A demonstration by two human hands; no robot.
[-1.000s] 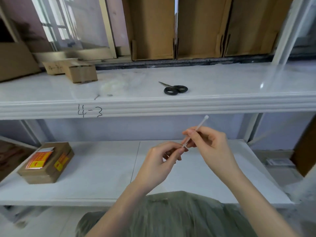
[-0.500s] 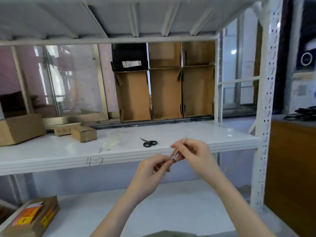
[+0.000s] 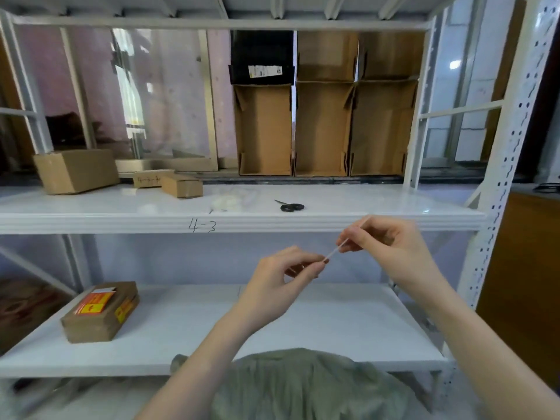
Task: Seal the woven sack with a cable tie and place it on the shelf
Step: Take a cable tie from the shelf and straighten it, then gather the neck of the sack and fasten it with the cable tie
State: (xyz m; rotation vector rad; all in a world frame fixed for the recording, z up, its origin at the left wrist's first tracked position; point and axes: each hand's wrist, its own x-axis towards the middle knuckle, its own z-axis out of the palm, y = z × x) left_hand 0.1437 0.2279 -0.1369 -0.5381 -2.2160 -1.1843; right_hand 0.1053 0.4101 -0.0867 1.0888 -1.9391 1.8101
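A thin white cable tie [image 3: 335, 251] is held between both hands in front of the shelf edge. My left hand [image 3: 281, 277] pinches its lower end. My right hand [image 3: 391, 250] pinches the upper part, with the tip poking out above the fingers. The grey-green woven sack [image 3: 303, 386] sits at the bottom centre, below my arms, in front of the lower white shelf [image 3: 188, 325]. Its mouth is not visible.
Black scissors [image 3: 290, 206] and a clear bag of ties [image 3: 230, 201] lie on the upper shelf [image 3: 363, 204], marked 4-3. Cardboard boxes [image 3: 75, 169] stand at its left. A labelled box [image 3: 101, 310] lies on the lower shelf's left. A perforated white post [image 3: 497, 189] rises at right.
The camera tipped up and then back down a little. My hands have drawn apart, and more of the cable tie now shows between them.
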